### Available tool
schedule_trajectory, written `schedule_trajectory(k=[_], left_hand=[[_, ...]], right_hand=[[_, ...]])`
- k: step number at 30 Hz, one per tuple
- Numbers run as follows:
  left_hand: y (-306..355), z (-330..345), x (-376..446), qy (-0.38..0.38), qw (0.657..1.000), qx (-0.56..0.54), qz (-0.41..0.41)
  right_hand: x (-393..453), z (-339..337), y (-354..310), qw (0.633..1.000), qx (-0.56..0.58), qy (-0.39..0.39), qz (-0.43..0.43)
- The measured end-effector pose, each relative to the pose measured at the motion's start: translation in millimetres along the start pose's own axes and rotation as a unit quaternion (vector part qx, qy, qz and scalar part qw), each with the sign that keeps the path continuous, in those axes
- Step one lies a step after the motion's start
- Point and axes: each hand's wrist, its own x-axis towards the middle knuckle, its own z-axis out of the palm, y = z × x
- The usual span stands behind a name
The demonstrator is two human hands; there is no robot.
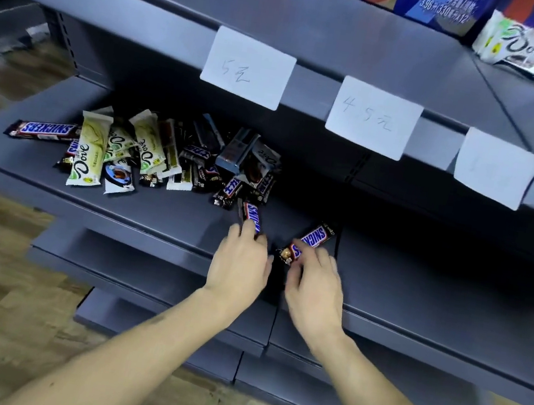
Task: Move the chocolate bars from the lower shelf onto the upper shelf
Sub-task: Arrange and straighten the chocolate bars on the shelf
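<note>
Though gripped by both hands, two Snickers bars (311, 241) splayed apart.

"SNICKERS" and "Dove" on chocolate bars (46, 130)

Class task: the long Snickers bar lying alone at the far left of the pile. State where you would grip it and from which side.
Grip the Snickers bar at mid-length, pinching across its narrow width from above. It lies flat and lengthwise along the lower shelf, its left end free of the pile.
</note>
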Motion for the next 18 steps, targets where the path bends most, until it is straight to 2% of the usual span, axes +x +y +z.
schedule_trajectory(k=[2,5,8,12,15,18], left_hand=[[4,-3,0,-0.001,0.997,-0.076,0.005],[0,-7,1,0.012,0.986,-0.169,0.004],[-19,-6,9,0.044,0.991,-0.123,0.019],[-40,-3,21,-0.054,0.995,-0.057,0.054],[-43,-5,24,-0.051,0.996,-0.008,0.077],[-46,-12,26,-0.084,0.993,0.015,0.085]], right_hand=[[12,-7,10,1.0,-0.01,-0.011,0.005],[27,-14,29,0.992,-0.073,-0.104,-0.003],[31,-19,43,0.989,-0.095,-0.115,-0.012],[30,-25,47,0.994,-0.07,-0.079,0.009],[31,-28,49,0.994,-0.084,-0.05,0.05],[32,-27,57,0.991,-0.091,-0.064,0.075]])
